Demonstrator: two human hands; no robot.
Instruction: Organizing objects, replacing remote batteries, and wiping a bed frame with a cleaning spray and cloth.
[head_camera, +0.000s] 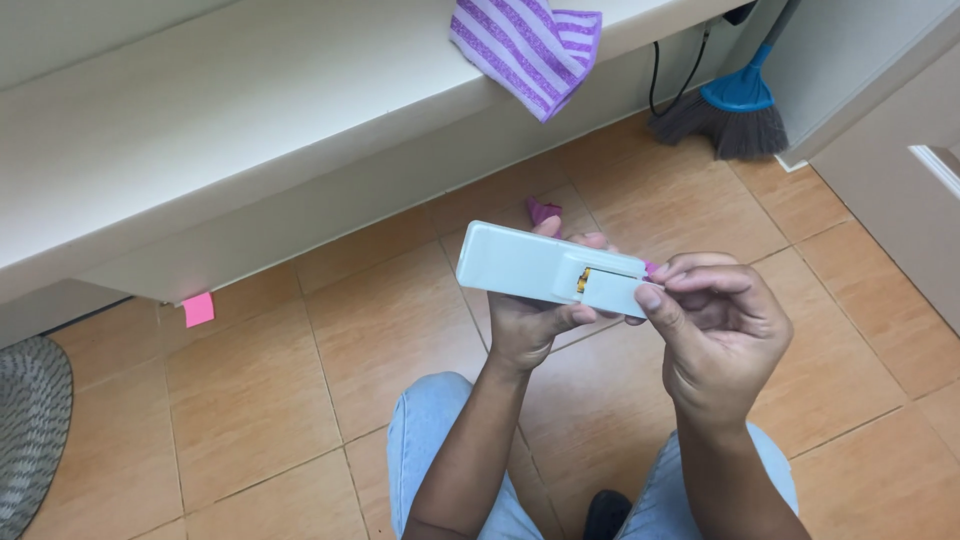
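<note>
My left hand (535, 325) grips a long white remote control (520, 264) from underneath, back side up. Its battery compartment (610, 285) at the right end is uncovered, and a small brass contact shows inside. My right hand (715, 330) is at that end, thumb and fingers pinched on the edge of the compartment, with something small and pink just showing at the fingertips. Both hands are above my knees in light blue jeans.
A white shelf (230, 120) runs across the top with a purple striped cloth (530, 45) hanging over its edge. A blue-necked broom (738, 110) and a black cable (665, 75) stand at the upper right. A pink paper (198, 309), a grey rug (30, 420), orange tiles.
</note>
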